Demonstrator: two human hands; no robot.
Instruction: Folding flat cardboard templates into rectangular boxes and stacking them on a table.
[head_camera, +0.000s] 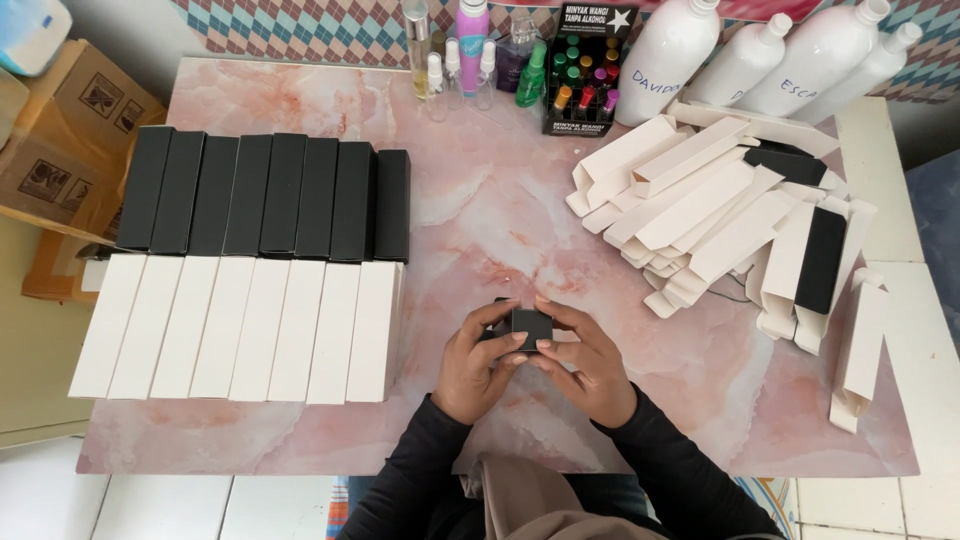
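Both hands hold one small black box (530, 323) just above the pink marble table (480, 200).

Left hand (478, 365) and right hand (585, 365) grip the box from each side, with fingertips (520, 338) pressing on its near end. It looks like the end flap is being folded shut, so the box seems almost made. To finish, the flap likely needs a gentle push to tuck in straight. On the left lie a neat row of black boxes (265, 195) and a row of white boxes (240, 330). On the right sits a loose pile of flat white boxes (700, 210). Small bottles (470, 60) stand at the far edge.
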